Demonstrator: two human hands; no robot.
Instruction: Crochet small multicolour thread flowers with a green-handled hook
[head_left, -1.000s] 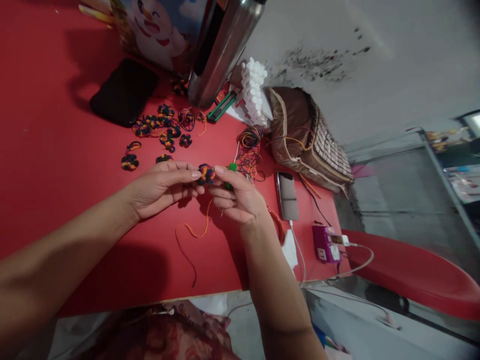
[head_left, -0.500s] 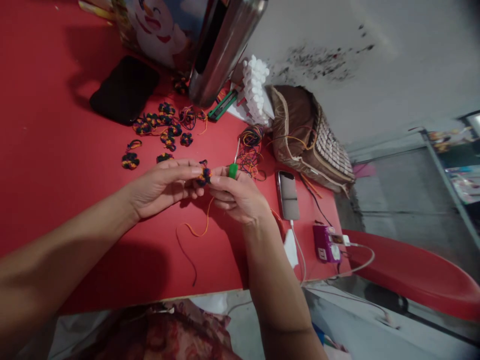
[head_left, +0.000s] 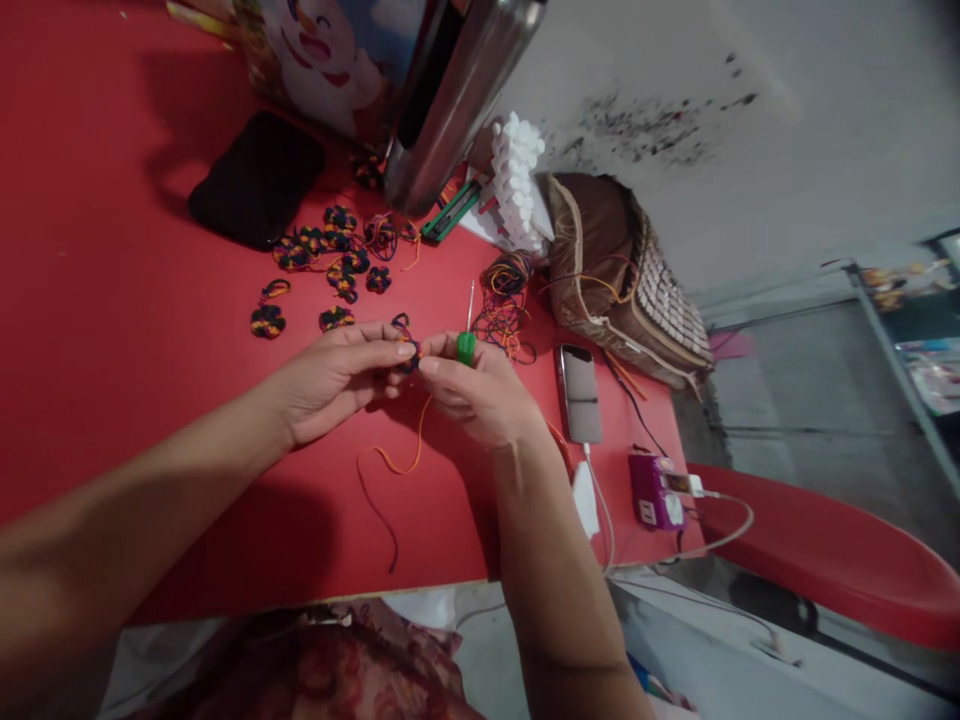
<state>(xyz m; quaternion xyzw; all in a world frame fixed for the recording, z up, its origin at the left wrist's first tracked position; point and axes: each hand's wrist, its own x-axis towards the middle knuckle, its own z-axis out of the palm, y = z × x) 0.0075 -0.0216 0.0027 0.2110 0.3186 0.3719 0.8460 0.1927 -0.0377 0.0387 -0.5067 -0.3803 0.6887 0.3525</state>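
Between the fingertips of my left hand [head_left: 352, 375] is a small crocheted flower [head_left: 410, 352] in dark, pink and orange yarn. My right hand [head_left: 476, 390] is closed on a green-handled crochet hook [head_left: 466, 348], whose metal tip points up and away from the flower. The right thumb and forefinger also pinch the flower's edge. A loose yarn tail [head_left: 405, 468], orange turning dark, trails from the hands down over the red table. Other crocheted flowers [head_left: 268, 321] lie beyond my left hand.
A tangled yarn bundle [head_left: 506, 290] lies past my right hand, by a brown bag [head_left: 600, 250]. A green cutter [head_left: 450, 212], a steel bottle [head_left: 465, 100] and a black object [head_left: 255, 180] stand farther back. A charging phone [head_left: 578, 393] and purple adapter [head_left: 657, 490] are at right.
The flower has turned slightly between my fingers and shows less of its face. My hands stay close together; the whole view has shifted a little.
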